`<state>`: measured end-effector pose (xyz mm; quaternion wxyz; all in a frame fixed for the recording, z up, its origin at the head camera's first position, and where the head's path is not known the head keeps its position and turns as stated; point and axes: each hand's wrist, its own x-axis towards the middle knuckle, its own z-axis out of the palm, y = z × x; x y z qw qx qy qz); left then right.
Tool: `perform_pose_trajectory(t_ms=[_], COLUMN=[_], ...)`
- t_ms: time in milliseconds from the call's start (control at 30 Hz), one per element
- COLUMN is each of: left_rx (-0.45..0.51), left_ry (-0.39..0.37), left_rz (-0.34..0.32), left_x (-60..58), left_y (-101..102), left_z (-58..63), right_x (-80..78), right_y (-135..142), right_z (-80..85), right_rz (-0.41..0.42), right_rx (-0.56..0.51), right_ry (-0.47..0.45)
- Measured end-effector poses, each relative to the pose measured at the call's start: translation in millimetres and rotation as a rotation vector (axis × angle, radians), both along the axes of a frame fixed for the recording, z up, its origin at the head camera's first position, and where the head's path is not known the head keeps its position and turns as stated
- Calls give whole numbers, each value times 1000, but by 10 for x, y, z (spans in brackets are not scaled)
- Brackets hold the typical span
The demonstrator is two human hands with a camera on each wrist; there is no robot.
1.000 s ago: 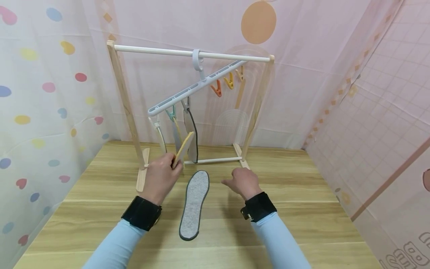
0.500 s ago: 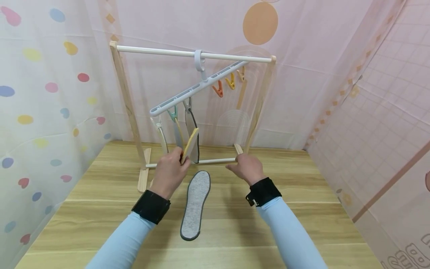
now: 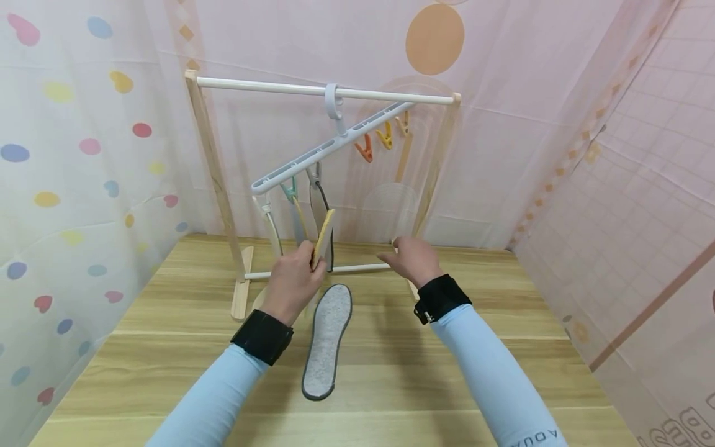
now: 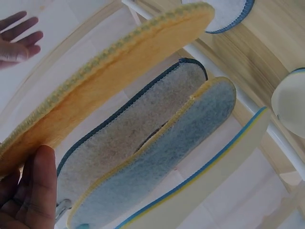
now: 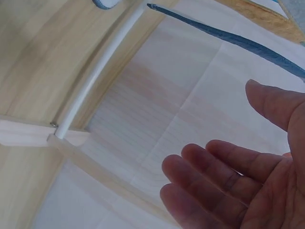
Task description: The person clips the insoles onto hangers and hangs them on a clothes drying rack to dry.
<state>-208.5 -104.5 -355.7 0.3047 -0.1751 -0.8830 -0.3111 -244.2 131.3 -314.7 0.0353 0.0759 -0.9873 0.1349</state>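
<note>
My left hand (image 3: 295, 284) grips a yellow-edged insole (image 3: 324, 234), which stands tilted upward from the fingers; its orange-yellow side fills the upper left wrist view. Just behind it, three insoles hang from clips on the low left half of a tilted pale hanger (image 3: 304, 164): a grey one with a dark edge (image 4: 128, 124), a bluish one with a yellow edge (image 4: 167, 148) and a cream one with a blue edge (image 4: 200, 181). Nothing is in my right hand (image 3: 414, 261), its fingers relaxed, near the rack's right leg. Between the hands, a grey insole (image 3: 328, 341) lies on the table.
A wooden rack with a white top rod (image 3: 262, 86) carries the hanger. Orange (image 3: 365, 149), yellow (image 3: 385, 136) and beige clips (image 3: 403, 124) hang bare on its raised right half. A lower white bar (image 3: 360, 268) joins the feet. Another pale insole (image 4: 290, 102) lies partly behind my left wrist.
My left hand has moved right and slightly up with the yellow-edged insole, which stands more upright. My right hand has moved forward and a little right. The hanger's tilt looks the same.
</note>
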Motion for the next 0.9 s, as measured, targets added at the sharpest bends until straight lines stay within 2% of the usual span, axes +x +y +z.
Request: perform_pose_trajectory(t_ms=[167,533,900], left_rx=[-10,-11,-9], left_ry=[-16,-35,-37], left_rz=[-6,8,0], left_x=[-23,-55,-100], left_y=[27,54,79], left_z=[-8,-16,-34], right_x=[-67,-246,-418], right_y=[-31,-97,-124], right_z=[69,199,369], right_rz=[7,-39,-51], right_rx=[-6,-85,-38], right_ry=[44,40,119])
